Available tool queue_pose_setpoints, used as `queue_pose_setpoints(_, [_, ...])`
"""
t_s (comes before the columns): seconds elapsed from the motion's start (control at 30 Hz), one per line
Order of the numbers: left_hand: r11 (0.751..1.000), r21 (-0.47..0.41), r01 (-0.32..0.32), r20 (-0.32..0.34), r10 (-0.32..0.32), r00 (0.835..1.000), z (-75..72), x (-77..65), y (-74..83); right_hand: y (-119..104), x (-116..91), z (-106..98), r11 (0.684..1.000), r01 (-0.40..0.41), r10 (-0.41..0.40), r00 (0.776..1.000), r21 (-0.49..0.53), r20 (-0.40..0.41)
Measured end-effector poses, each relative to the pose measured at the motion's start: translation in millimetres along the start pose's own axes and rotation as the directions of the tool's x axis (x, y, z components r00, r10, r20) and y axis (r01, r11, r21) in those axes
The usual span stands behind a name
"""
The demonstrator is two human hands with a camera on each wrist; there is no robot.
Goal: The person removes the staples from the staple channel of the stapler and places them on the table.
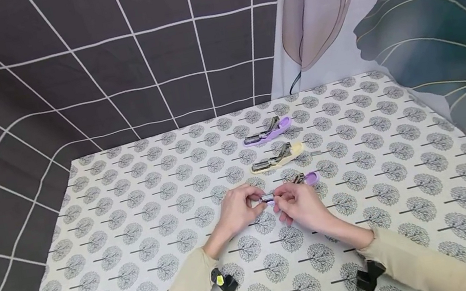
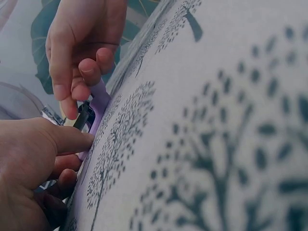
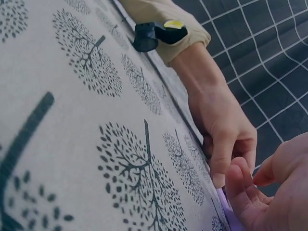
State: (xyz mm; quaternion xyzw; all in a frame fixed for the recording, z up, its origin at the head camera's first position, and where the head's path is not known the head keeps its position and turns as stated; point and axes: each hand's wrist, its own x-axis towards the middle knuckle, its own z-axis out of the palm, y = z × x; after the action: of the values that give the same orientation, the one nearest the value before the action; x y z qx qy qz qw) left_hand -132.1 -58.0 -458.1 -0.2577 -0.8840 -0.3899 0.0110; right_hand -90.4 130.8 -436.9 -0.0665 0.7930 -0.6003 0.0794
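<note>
A purple stapler lies folded open on the cloth under both hands. My left hand pinches its front end, and the thumb lies along the purple base edge in the left wrist view. My right hand reaches in from the other side with bent fingers at the dark metal magazine. Whether these fingers pinch the metal or only touch it is hidden. Beyond the hands lie a cream-yellow stapler and another purple stapler, each with its metal parts raised.
A white tablecloth printed with grey trees covers the table. Behind it hangs a dark curtain with a white grid. To the right is a curtain with large leaves. Each sleeve carries a black wrist camera.
</note>
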Motion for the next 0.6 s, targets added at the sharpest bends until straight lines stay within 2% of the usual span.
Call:
queue_pose_setpoints(0.2, [1.000,-0.004,0.001,0.004,-0.001,1.000,-0.2,0.4,0.5,0.2,4.3,0.2,0.999,-0.004,0.005,1.000,-0.053,0.020])
queue_pose_setpoints(0.33, [1.000,-0.006,-0.006,0.003,0.006,1.000,-0.3,0.3,0.3,-3.3,5.4,0.1,0.998,-0.034,0.035,0.999,-0.051,0.035])
queue_pose_setpoints(0.6, [1.000,-0.015,0.000,0.000,0.000,1.000,0.2,-0.1,0.1,-5.5,5.5,1.0,0.983,-0.161,0.157,0.986,0.093,0.049])
